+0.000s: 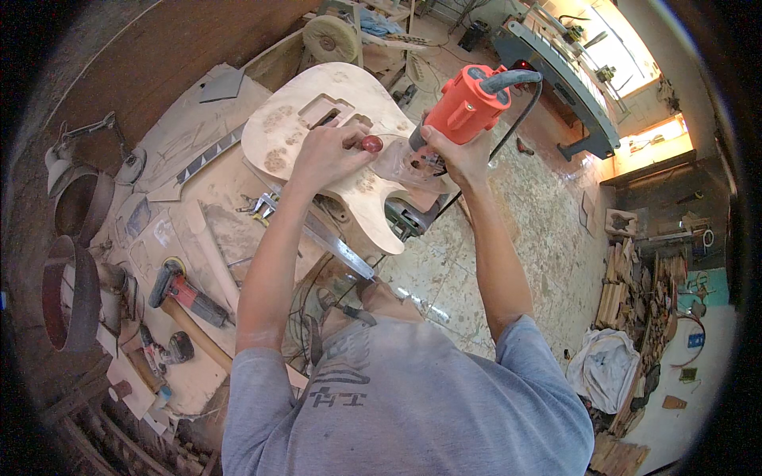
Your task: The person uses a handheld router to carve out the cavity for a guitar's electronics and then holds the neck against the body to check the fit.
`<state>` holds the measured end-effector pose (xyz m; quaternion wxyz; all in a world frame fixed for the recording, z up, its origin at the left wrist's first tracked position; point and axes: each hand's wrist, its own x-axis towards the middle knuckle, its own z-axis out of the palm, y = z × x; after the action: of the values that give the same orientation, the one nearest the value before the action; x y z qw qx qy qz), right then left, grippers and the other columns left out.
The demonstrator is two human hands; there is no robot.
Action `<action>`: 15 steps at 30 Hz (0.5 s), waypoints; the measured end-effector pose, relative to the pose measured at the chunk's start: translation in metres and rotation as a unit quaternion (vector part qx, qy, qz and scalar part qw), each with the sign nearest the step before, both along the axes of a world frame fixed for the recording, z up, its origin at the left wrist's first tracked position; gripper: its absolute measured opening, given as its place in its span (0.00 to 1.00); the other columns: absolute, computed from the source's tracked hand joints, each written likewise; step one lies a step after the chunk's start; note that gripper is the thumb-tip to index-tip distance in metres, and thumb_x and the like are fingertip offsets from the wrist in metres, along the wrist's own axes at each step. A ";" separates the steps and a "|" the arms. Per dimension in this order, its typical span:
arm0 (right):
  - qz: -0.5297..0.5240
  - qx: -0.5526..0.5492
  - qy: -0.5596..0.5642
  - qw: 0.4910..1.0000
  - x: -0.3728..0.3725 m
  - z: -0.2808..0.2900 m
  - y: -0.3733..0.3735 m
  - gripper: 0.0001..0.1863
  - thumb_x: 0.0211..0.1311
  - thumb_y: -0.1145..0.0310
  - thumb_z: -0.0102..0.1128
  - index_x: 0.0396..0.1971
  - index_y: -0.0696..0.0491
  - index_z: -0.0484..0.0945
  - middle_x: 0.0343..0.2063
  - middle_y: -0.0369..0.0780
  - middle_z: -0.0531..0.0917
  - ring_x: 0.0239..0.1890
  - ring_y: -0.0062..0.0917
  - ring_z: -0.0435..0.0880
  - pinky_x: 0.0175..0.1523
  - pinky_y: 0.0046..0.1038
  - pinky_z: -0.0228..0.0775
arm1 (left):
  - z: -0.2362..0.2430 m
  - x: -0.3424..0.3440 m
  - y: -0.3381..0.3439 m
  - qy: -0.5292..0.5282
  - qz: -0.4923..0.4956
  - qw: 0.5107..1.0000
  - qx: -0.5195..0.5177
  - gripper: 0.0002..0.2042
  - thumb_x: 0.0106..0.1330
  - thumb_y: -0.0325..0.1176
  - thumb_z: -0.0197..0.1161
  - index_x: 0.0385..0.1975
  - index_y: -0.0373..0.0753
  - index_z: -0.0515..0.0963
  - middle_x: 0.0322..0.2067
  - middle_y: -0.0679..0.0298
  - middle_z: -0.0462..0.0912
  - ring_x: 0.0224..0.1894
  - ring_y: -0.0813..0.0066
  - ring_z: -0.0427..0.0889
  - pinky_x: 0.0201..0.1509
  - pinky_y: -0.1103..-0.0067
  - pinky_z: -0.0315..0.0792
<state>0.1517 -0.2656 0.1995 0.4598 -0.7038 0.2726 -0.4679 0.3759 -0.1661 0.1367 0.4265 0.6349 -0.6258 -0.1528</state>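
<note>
A pale wooden electric guitar body [363, 94] with cut-out cavities and dark knotty patches lies on the bench in front of me. On its right part stands an orange-red handheld router [474, 107] with a clear base plate [394, 159], tilted in view. My right hand [460, 155] is closed around the lower part of the router's body. The fingers of my left hand [333, 155] are closed at a dark red round knob [371, 143] on the base plate's left side. The router's bit is hard to make out behind the base and my right hand.
A guitar neck [194, 165], calipers [262, 208], a metal straightedge [337, 248], a red-black sander [190, 295] and a drill [163, 349] lie left on the bench. A black power cord [520, 119] runs from the router. Stacked wood offcuts [623, 293] stand far right.
</note>
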 end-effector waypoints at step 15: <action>-0.022 0.002 -0.010 1.000 -0.017 -0.006 0.004 0.38 0.46 0.67 0.84 0.61 0.55 0.78 0.49 0.36 0.87 0.49 0.23 0.87 0.58 0.32 0.81 | -0.008 0.000 -0.004 -0.054 -0.042 0.997 -0.028 0.16 0.56 0.47 0.78 0.40 0.46 0.91 0.52 0.66 0.90 0.55 0.64 0.87 0.78 0.62 0.64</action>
<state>0.1349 -0.2620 0.1938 0.4532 -0.6918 0.2844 -0.4849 0.3754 -0.1706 0.1286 0.4029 0.6035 -0.6780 -0.1179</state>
